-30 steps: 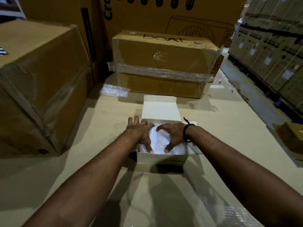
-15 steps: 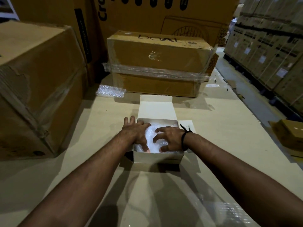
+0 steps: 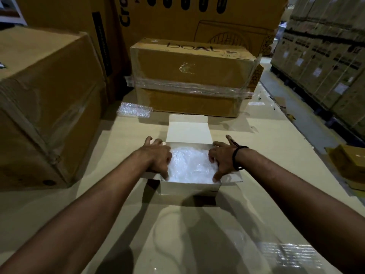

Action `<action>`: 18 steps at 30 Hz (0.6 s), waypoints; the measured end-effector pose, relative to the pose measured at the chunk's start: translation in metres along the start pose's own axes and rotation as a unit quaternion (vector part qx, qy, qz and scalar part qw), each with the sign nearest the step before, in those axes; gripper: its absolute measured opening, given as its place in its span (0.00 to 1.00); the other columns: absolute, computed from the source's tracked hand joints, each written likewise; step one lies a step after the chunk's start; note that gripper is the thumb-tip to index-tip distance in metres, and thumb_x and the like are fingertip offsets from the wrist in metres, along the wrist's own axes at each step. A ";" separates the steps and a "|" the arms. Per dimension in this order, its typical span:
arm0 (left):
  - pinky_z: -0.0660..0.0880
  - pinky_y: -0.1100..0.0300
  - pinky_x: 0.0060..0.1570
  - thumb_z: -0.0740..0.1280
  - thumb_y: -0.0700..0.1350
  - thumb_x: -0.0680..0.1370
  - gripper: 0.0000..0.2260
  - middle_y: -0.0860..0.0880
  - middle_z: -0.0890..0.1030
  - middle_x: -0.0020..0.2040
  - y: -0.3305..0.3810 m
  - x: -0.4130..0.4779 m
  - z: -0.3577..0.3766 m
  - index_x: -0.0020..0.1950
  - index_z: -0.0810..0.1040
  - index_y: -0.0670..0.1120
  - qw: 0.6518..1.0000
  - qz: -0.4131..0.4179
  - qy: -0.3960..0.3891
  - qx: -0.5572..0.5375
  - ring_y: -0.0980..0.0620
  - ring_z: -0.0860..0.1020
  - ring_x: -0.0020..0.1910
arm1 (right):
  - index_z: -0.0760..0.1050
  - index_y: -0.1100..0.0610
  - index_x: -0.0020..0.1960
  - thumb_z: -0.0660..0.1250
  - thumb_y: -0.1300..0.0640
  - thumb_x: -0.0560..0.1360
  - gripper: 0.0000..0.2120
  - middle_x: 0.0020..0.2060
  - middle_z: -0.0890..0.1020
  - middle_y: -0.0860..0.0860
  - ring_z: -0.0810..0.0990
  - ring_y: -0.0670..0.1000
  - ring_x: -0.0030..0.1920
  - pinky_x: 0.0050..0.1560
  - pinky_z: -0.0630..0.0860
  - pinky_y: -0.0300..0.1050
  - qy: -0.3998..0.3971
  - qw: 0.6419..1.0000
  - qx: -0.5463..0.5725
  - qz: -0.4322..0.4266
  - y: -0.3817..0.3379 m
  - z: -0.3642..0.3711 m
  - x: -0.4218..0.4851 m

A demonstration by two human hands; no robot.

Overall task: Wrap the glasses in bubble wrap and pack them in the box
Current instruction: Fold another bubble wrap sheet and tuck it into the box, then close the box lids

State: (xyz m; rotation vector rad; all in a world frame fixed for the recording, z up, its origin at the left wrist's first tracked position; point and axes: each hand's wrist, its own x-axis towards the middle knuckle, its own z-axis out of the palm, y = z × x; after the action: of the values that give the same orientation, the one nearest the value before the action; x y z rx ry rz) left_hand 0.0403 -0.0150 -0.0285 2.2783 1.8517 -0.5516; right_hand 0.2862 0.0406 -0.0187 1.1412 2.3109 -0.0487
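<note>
A small white box (image 3: 189, 188) sits open in the middle of the cardboard surface, its lid flap (image 3: 188, 129) standing up at the back. A bundle of bubble wrap (image 3: 190, 164) fills the inside; the glasses are hidden in it. My left hand (image 3: 158, 158) rests on the box's left edge with fingers spread and fingertips touching the wrap. At the right edge lies my right hand (image 3: 222, 159), fingers apart, thumb down on the wrap, a black band on its wrist.
A loose roll of bubble wrap (image 3: 134, 110) lies behind the box to the left. A large carton (image 3: 45, 107) stands at the left, a taped brown carton (image 3: 193, 76) right behind. Stacked cartons (image 3: 324, 56) line the aisle at right. A small brown box (image 3: 351, 165) sits at the right edge.
Both hands have moved apart from the middle of the bundle to the box's left and right edges, leaving the bubble wrap uncovered in the box.
</note>
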 end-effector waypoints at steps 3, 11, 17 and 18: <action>0.49 0.39 0.70 0.73 0.63 0.66 0.26 0.48 0.67 0.72 0.019 0.003 0.004 0.61 0.79 0.54 0.995 -0.022 -0.005 0.101 0.42 0.58 0.73 | 0.71 0.45 0.63 0.64 0.26 0.61 0.37 0.69 0.67 0.47 0.47 0.54 0.76 0.69 0.35 0.70 -0.006 0.998 -0.061 -0.001 -0.008 0.005 0.007; 0.47 0.39 0.71 0.73 0.63 0.66 0.20 0.47 0.63 0.76 0.016 -0.003 0.009 0.52 0.82 0.54 0.997 -0.026 0.040 0.054 0.42 0.55 0.75 | 0.64 0.45 0.71 0.68 0.31 0.64 0.39 0.73 0.63 0.50 0.53 0.56 0.76 0.72 0.46 0.66 -0.007 0.999 -0.038 0.010 -0.016 0.000 0.000; 0.45 0.39 0.71 0.70 0.62 0.68 0.16 0.48 0.62 0.77 0.018 -0.009 0.012 0.50 0.82 0.54 0.998 -0.030 0.028 0.047 0.43 0.54 0.76 | 0.54 0.39 0.70 0.70 0.39 0.64 0.40 0.69 0.68 0.48 0.71 0.53 0.66 0.67 0.63 0.54 0.047 0.995 0.054 -0.067 -0.023 0.009 0.004; 0.46 0.39 0.71 0.70 0.61 0.69 0.19 0.47 0.62 0.77 0.021 -0.008 0.015 0.55 0.82 0.54 0.997 -0.034 0.030 0.056 0.43 0.54 0.75 | 0.55 0.39 0.70 0.69 0.38 0.64 0.39 0.69 0.68 0.49 0.71 0.53 0.66 0.67 0.62 0.54 0.046 0.996 0.039 -0.068 -0.026 0.012 0.007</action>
State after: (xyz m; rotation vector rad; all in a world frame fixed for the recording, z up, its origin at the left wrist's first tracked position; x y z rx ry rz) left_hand 0.0567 -0.0318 -0.0417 2.3334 1.9817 -0.6174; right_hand 0.2690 0.0253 -0.0377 1.0408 2.4863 -0.1403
